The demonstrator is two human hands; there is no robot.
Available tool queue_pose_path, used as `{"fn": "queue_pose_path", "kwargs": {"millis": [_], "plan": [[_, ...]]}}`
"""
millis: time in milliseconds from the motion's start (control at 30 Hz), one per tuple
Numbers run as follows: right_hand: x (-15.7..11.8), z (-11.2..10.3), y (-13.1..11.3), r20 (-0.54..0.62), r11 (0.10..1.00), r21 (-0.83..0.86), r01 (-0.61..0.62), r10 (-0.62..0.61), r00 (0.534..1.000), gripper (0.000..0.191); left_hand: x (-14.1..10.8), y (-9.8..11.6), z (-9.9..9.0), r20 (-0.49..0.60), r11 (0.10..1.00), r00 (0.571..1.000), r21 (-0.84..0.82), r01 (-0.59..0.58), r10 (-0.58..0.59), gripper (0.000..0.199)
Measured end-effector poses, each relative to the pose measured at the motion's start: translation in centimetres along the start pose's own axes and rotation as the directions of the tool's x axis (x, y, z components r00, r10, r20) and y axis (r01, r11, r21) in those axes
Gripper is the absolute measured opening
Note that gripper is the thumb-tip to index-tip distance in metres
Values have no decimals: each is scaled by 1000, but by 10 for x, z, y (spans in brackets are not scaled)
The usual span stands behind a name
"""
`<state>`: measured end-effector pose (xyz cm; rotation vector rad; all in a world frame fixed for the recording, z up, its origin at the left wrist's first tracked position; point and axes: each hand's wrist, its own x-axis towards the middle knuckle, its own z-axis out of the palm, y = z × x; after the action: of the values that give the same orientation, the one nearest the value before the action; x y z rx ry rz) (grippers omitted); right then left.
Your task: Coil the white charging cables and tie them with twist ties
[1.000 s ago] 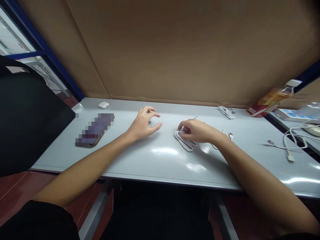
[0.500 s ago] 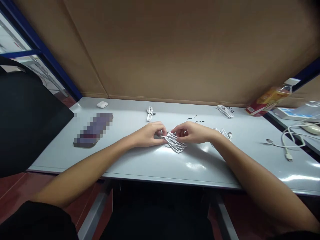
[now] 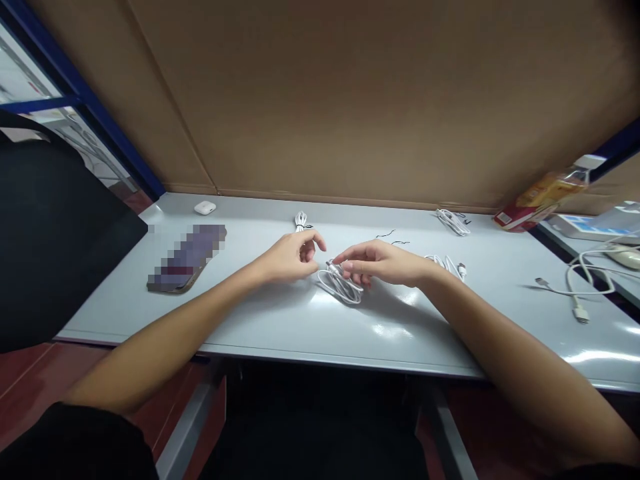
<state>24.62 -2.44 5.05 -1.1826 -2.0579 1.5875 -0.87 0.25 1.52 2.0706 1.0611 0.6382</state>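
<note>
A loosely coiled white USB cable (image 3: 341,288) lies on the grey table in front of me. My right hand (image 3: 380,262) is at its upper right side, thumb and forefinger closed on the upper part of the coil. Just left of the coil, my left hand (image 3: 295,257) hovers with thumb and forefinger apart and nothing between them. Behind that hand, partly covered by it, sits a bundled white cable (image 3: 300,221) with a black tie round it. Thin black twist ties (image 3: 395,240) lie beyond my right hand.
More coiled white cables lie at the back right (image 3: 453,222) and behind my right wrist (image 3: 447,267). A loose cable (image 3: 580,313) trails at the right edge, near a tilted drink bottle (image 3: 543,197). On the left are a blurred phone (image 3: 187,260) and a white earbud case (image 3: 205,208).
My left hand has let go of the coiled cable and moved up and left, its fingers parting. My right hand has shifted slightly left over the coil, which has loosened.
</note>
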Motion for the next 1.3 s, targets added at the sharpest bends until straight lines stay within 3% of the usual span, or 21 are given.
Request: {"fn": "queue_pose_path", "kwargs": {"millis": [100, 267, 400, 467, 567, 667, 833, 933, 1067, 1200, 1300], "plan": [[0, 4, -2, 25, 1000, 6, 18, -18, 1000, 33, -2, 6, -7, 96, 1000, 995, 0, 1, -1, 33], [0, 4, -1, -38, 996, -83, 38, -41, 998, 25, -6, 10, -4, 289, 977, 941, 69, -204, 176, 24], [4, -1, 8, -185, 912, -409, 39, -124, 975, 34, -5, 6, 0, 284, 972, 941, 83, -218, 187, 17], [6, -2, 14, -173, 842, -537, 52, -170, 970, 37, -4, 6, 0, 274, 975, 943, 68, -213, 187, 17], [7, -3, 19, -113, 811, -578, 92, -191, 975, 30, -4, 8, 0, 267, 983, 948, 21, -185, 173, 18], [6, -5, 18, -59, 825, -553, 117, -179, 982, 20, -4, 9, -2, 257, 988, 954, -31, -151, 154, 19], [-2, -19, 11, 31, 917, -385, 109, -106, 994, 28, 1, 6, -10, 184, 984, 967, -71, -165, 175, 20], [-5, -25, 9, -33, 980, -137, 147, -152, 988, 33, 2, 6, -16, 130, 990, 986, -105, -90, 104, 26], [-3, -24, 11, -193, 971, 184, 155, -119, 974, 40, 3, 5, -20, 107, 957, 994, -292, 5, 28, 29], [-1, -18, 10, -281, 984, 147, 104, -59, 958, 41, 4, 0, -21, 86, 879, 996, -477, 15, 29, 27], [-2, -15, 8, -275, 990, 112, 88, -54, 960, 40, 6, -4, -21, 63, 788, 998, -614, 35, 5, 24]]}}
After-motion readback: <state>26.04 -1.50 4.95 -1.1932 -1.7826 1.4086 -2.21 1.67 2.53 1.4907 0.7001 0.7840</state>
